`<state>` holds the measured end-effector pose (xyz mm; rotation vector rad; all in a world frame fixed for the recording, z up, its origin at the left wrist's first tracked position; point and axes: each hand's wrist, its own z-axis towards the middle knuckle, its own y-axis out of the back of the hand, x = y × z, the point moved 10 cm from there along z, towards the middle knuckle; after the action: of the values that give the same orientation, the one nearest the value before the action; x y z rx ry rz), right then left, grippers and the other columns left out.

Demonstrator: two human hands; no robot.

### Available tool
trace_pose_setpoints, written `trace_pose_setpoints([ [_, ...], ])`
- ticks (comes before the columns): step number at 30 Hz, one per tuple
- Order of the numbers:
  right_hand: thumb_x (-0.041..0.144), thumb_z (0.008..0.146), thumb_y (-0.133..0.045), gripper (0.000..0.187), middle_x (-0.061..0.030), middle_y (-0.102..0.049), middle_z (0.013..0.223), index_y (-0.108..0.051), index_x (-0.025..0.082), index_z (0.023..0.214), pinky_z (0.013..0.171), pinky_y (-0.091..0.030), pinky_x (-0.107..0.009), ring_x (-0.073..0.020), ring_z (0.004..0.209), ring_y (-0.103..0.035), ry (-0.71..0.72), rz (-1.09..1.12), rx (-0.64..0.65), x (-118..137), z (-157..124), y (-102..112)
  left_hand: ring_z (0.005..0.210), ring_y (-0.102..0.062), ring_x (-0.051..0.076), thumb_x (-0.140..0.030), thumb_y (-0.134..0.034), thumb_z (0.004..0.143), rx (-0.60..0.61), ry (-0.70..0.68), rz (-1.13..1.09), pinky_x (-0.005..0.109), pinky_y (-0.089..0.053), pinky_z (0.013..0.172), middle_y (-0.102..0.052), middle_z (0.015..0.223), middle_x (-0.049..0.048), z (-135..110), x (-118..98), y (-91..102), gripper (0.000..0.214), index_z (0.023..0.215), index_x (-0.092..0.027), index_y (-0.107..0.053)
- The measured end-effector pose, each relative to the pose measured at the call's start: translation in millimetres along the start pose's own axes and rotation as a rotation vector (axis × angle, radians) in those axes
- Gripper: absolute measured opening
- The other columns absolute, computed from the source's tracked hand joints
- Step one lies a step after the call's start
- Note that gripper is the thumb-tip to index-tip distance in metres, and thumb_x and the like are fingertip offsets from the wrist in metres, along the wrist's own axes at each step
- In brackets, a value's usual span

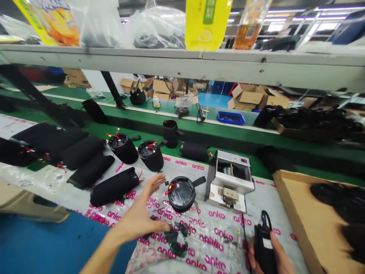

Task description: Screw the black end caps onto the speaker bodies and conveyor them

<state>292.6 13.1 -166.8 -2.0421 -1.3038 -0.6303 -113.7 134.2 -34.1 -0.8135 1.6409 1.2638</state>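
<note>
My left hand (pixel 144 213) is stretched out with fingers apart above the printed plastic sheet (pixel 216 232), holding nothing. It is nearest a black round speaker body (pixel 181 193) with red wires, standing end-up just to its right, and a black fabric cylinder (pixel 114 187) lying to its left. My right hand (pixel 273 255) at the bottom edge is closed round a black hand tool (pixel 264 243) with a cord loop on top. Small black parts (pixel 176 238) lie on the sheet between the hands.
Several black fabric-covered speaker cylinders (pixel 82 152) lie at the left; two upright ones (pixel 137 150) show red wires. A small grey machine (pixel 230 179) stands right of centre. A cardboard tray (pixel 310 220) sits at right. A green conveyor (pixel 199 125) runs behind, under a grey shelf (pixel 199 64).
</note>
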Motion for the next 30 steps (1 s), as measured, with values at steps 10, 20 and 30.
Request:
trace_pose_setpoints([
  [10, 0.104, 0.076, -0.068, 0.09, -0.0104, -0.069, 0.064, -0.073, 0.014, 0.078, 0.044, -0.037, -0.021, -0.0097, 0.038, -0.05, 0.347, -0.066, 0.151, 108.2, -56.9, -65.1, 0.142, -0.064, 0.043, -0.043, -0.103, 0.068, 0.055, -0.241, -0.19, 0.061, -0.05, 0.125, -0.064, 0.147, 0.0163, 27.6, -19.9, -77.8, 0.101, 0.152, -0.024, -0.05],
  [20, 0.076, 0.071, -0.096, 0.07, -0.0052, -0.072, 0.078, -0.075, 0.015, 0.099, 0.045, -0.042, -0.024, -0.0122, 0.046, -0.054, 0.531, -0.337, 0.262, 116.2, -44.7, -148.2, 0.147, -0.057, 0.041, -0.043, -0.108, 0.066, 0.625, -0.378, -0.069, 0.059, -0.046, 0.129, -0.057, 0.149, 0.0134, 20.1, -46.9, -106.3, 0.107, 0.161, -0.036, -0.059],
  [30, 0.053, 0.084, -0.091, 0.044, -0.003, -0.071, 0.088, -0.073, 0.016, 0.098, 0.068, -0.051, -0.026, -0.0158, 0.075, -0.061, 0.615, -0.317, 0.107, 91.6, -50.0, -166.1, 0.154, -0.058, 0.036, -0.07, -0.056, 0.107, -0.102, 0.035, -0.735, 0.047, -0.053, 0.125, -0.063, 0.165, 0.0103, -40.8, -9.2, -112.3, 0.063, 0.155, -0.03, -0.066],
])
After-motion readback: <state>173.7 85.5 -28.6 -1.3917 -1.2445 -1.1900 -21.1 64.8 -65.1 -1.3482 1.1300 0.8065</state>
